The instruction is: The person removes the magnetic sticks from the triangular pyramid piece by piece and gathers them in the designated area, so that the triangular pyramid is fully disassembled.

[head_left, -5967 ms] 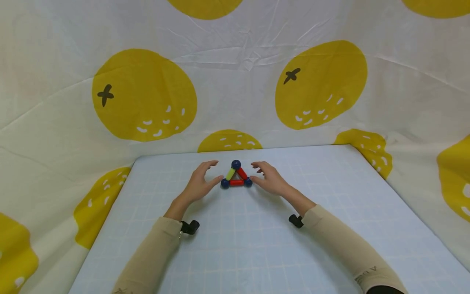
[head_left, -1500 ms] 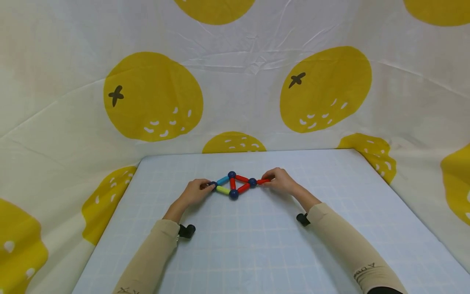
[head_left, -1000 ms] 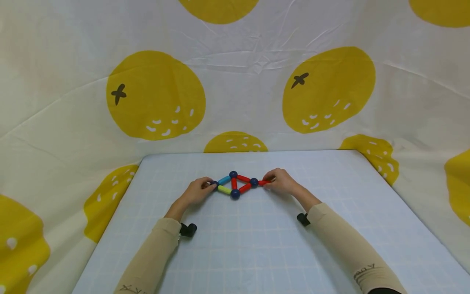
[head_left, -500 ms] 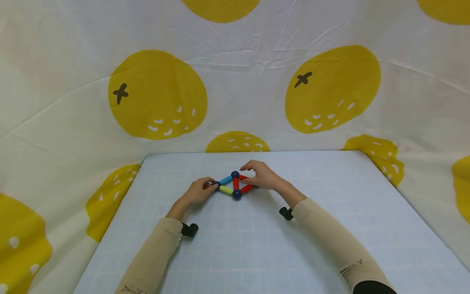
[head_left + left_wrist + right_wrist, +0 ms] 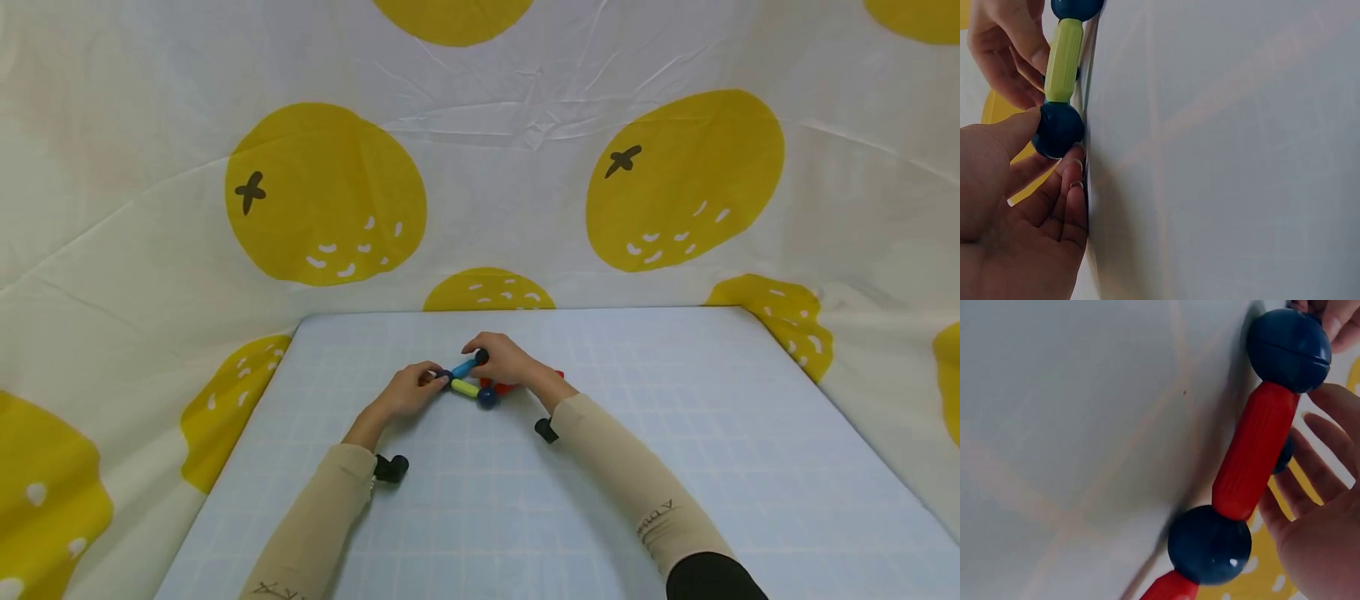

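Room btwn sleeves (image 5: 311, 517) over tbl (image 5: 465, 517); R hand (image 5: 507, 360) partly blocks red rods (image 5: 1254, 453).

Pale blue table (image 5: 480, 508), faintly checked, stretching out below, and straight up behind it a creased white sheet (image 5: 498, 200), splashed with big yellow fruit shapes (image 5: 326, 217), two bearing dark crosses (image 5: 251, 192)!

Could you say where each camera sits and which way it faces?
Head: on the head, looking forward and down at the pale table; left hand, right hand, beige sleeves show.
Left wrist: on that wrist, facing a lime ribbed rod; both hands show.
Right wrist: likewise, facing a red ribbed rod; both hands show.
Head and left wrist share the lime rod.
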Action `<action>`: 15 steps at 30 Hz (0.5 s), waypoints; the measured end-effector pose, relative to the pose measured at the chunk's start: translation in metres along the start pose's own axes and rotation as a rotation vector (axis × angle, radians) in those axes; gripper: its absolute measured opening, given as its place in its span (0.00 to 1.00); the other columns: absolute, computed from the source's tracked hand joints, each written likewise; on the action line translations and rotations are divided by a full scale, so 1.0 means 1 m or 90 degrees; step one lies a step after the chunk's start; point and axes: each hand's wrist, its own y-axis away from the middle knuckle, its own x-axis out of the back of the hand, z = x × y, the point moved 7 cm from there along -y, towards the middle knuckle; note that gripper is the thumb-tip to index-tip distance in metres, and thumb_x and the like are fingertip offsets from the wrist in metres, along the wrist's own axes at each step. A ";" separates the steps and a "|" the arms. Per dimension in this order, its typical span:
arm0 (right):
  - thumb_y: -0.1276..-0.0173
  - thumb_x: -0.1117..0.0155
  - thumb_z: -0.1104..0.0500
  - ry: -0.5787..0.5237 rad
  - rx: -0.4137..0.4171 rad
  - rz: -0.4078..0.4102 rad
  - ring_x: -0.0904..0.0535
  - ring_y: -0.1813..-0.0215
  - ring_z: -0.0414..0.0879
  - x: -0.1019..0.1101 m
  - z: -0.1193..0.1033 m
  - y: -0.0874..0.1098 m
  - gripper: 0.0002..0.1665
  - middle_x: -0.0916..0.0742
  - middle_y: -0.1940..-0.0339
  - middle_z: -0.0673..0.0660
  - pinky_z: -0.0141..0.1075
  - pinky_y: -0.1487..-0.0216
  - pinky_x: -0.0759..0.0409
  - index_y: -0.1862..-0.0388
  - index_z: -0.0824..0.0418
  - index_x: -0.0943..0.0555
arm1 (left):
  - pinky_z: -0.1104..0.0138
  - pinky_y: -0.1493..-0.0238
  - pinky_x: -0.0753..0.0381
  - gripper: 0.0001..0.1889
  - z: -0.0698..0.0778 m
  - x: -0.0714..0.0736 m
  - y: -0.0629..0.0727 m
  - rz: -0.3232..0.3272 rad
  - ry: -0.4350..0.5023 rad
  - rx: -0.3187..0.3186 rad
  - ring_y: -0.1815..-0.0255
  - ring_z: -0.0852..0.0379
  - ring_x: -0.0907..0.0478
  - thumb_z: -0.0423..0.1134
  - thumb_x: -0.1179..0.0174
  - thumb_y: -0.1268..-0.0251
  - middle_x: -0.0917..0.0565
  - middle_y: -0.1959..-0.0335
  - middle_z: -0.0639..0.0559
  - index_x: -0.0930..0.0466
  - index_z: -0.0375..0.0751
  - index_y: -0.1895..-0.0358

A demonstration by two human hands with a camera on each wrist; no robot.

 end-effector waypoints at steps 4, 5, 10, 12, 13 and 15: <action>0.30 0.29 0.63 -0.007 -0.027 -0.024 0.21 0.43 0.53 -0.004 -0.001 -0.008 0.21 0.15 0.42 0.60 0.44 0.35 0.24 0.39 0.65 0.18 | 0.52 0.46 0.23 0.19 0.002 0.001 -0.001 0.003 0.002 -0.003 0.55 0.50 0.22 0.48 0.44 0.21 0.16 0.54 0.45 0.21 0.38 0.39; 0.30 0.29 0.63 -0.007 -0.033 -0.031 0.20 0.44 0.52 -0.005 -0.001 -0.010 0.21 0.14 0.43 0.59 0.44 0.36 0.23 0.40 0.64 0.17 | 0.52 0.47 0.22 0.19 0.002 0.001 -0.001 0.004 0.002 -0.006 0.55 0.50 0.22 0.48 0.44 0.21 0.16 0.55 0.45 0.21 0.38 0.39; 0.31 0.29 0.63 0.002 -0.064 -0.052 0.21 0.47 0.48 -0.012 0.003 -0.015 0.17 0.13 0.45 0.56 0.42 0.38 0.22 0.43 0.62 0.15 | 0.54 0.49 0.22 0.19 0.003 0.000 -0.001 -0.003 0.001 -0.010 0.56 0.51 0.22 0.47 0.43 0.22 0.16 0.56 0.45 0.21 0.37 0.40; 0.31 0.29 0.63 0.010 -0.068 -0.051 0.21 0.47 0.48 -0.014 0.005 -0.016 0.15 0.13 0.46 0.56 0.42 0.38 0.23 0.46 0.61 0.13 | 0.54 0.49 0.22 0.19 0.003 0.000 0.000 -0.004 0.002 -0.010 0.57 0.51 0.22 0.47 0.43 0.22 0.16 0.56 0.45 0.21 0.36 0.41; 0.31 0.28 0.63 0.011 -0.066 -0.047 0.21 0.47 0.48 -0.015 0.005 -0.017 0.15 0.13 0.47 0.55 0.42 0.38 0.23 0.47 0.61 0.13 | 0.54 0.49 0.22 0.19 0.003 0.000 0.001 -0.003 0.004 -0.009 0.57 0.51 0.22 0.47 0.43 0.22 0.16 0.56 0.45 0.21 0.36 0.41; 0.32 0.28 0.63 0.015 -0.061 -0.039 0.21 0.47 0.48 -0.016 0.005 -0.018 0.13 0.12 0.48 0.55 0.41 0.39 0.22 0.49 0.61 0.12 | 0.53 0.49 0.22 0.18 0.003 0.001 0.002 0.003 0.008 -0.009 0.57 0.51 0.21 0.46 0.43 0.22 0.16 0.57 0.45 0.20 0.36 0.42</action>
